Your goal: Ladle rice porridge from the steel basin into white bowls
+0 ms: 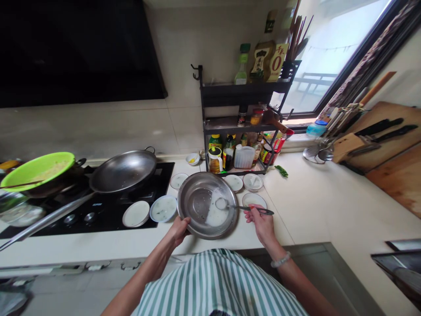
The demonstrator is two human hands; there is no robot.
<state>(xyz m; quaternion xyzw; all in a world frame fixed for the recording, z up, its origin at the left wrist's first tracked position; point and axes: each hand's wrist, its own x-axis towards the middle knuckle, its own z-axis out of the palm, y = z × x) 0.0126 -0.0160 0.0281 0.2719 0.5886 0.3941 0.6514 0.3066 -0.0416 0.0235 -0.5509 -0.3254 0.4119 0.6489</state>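
Note:
My left hand [180, 229] is closed on the rim of a wide metal basin [194, 202], which tilts to the right. A pool of milky white liquid [215, 215] has gathered in the basin's right side. With my right hand [261, 223] I grip the dark handle of a ladle [221, 203], its bowl dipped in that liquid. Just beyond the ladle handle sits a bowl of white liquid [254, 200]. Left of the basin stand a light blue bowl [163, 209] and a white bowl [136, 213], both filled with whitish liquid.
A wok [125, 171] rests on the black stove [112, 219], its long handle reaching toward the front left. Behind it at left is a green colander [39, 171]. A black rack [243, 127] of bottles stands at the back. Knives [381, 127] and cutting boards [384, 162] are at right.

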